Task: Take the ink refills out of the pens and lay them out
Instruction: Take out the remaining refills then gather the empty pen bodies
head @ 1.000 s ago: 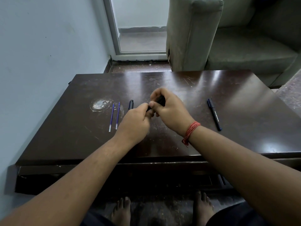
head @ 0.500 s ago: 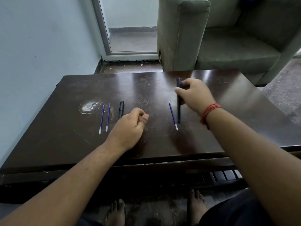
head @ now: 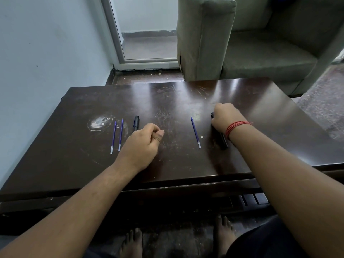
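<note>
Black pen under right hand; no legible writing.

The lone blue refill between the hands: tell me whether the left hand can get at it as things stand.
Probably yes. The lone refill lies flat and apart from everything on bare table, just right of the left hand. That hand is loosely curled and would need to open.

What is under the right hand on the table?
A black pen lies under the right hand; its near end and far tip stick out. The hand covers its middle, so the grip is unclear.
</note>
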A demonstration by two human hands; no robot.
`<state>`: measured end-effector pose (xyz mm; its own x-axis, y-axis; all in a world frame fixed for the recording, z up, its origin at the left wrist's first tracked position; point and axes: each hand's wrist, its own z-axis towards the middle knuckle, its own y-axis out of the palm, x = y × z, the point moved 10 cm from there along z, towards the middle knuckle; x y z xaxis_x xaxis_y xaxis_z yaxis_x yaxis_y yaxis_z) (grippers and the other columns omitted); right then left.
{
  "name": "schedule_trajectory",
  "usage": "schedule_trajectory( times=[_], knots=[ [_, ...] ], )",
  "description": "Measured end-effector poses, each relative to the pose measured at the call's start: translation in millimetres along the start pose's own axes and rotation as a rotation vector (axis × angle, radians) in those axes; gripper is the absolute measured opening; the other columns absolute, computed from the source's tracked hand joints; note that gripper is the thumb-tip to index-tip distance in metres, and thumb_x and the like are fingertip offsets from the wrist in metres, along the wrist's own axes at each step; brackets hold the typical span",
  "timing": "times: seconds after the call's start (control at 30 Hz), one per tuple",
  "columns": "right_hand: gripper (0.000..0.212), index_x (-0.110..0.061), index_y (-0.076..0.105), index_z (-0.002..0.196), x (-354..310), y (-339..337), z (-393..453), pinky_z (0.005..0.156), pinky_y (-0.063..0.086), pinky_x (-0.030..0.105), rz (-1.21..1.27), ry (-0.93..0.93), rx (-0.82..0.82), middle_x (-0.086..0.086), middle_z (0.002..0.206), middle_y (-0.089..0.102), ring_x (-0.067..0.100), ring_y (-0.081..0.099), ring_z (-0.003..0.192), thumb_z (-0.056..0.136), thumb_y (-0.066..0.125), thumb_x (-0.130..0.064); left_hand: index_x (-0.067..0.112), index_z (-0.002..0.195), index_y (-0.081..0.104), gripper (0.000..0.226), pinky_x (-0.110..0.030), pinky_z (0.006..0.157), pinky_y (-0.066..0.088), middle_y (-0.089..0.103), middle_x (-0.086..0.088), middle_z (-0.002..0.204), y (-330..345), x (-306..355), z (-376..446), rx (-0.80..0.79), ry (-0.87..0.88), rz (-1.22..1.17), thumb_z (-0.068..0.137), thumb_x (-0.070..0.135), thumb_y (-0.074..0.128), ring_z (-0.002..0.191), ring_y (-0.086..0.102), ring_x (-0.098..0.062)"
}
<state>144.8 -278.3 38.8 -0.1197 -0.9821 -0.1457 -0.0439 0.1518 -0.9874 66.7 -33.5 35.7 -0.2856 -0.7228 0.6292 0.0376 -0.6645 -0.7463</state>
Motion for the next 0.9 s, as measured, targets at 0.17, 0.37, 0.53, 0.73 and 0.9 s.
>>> schedule_trajectory(
  times=[0.17,0.37,0.53,0.73,0.9],
  knots=[
    [0.004,-0.007,0.051,0.090,1.1,-5.4,0.3,0.069,0.046,0.035,-0.021,-0.022,0.027,0.019,0.097,0.059,0.035,0.055,0.077,0.092,0.054,-0.005,0.014,0.102,0.060,0.025,-0.026,0.055,0.039,0.060,0.006,0.066,-0.5,-0.8,-0.2,0.004,0.003,0.004,0.104,0.035,0.046,0.056,0.054,-0.010],
    [0.008,-0.006,0.048,0.085,2.3,-11.1,-1.8,0.069,0.044,0.034,-0.037,-0.018,0.017,0.015,0.087,0.050,0.034,0.050,0.074,0.092,0.052,-0.005,0.017,0.098,0.061,0.022,-0.029,0.055,0.044,0.059,0.009,0.066,-8.0,-2.2,2.1,0.040,0.022,0.107,0.103,0.035,0.048,0.058,0.056,-0.007],
    [0.015,-0.005,0.046,0.086,-1.1,-28.1,-5.0,0.070,0.041,0.033,0.016,-0.042,0.117,0.018,0.094,0.054,0.038,0.055,0.081,0.094,0.056,-0.014,0.018,0.092,0.061,0.021,-0.034,0.059,0.048,0.067,0.001,0.077,-36.8,-16.4,6.2,0.174,-0.051,0.392,0.098,0.036,0.051,0.070,0.063,-0.026],
    [0.026,-0.001,0.059,0.107,-36.8,-32.7,-16.6,0.078,0.044,0.034,0.018,-0.201,0.187,0.021,0.110,0.061,0.037,0.058,0.099,0.097,0.055,-0.025,0.014,0.091,0.059,0.027,-0.036,0.063,0.049,0.065,-0.004,0.089,-52.3,-38.9,11.7,0.168,-0.157,0.575,0.094,0.041,0.055,0.084,0.063,-0.029],
    [0.022,-0.005,0.059,0.101,-60.4,-21.9,-24.2,0.070,0.038,0.029,0.011,-0.272,0.157,0.014,0.101,0.061,0.028,0.051,0.083,0.097,0.053,-0.026,0.015,0.090,0.057,0.031,-0.035,0.063,0.047,0.063,-0.003,0.087,-41.5,-42.7,12.8,0.101,-0.195,0.638,0.093,0.046,0.055,0.081,0.062,-0.029]
  ],
)
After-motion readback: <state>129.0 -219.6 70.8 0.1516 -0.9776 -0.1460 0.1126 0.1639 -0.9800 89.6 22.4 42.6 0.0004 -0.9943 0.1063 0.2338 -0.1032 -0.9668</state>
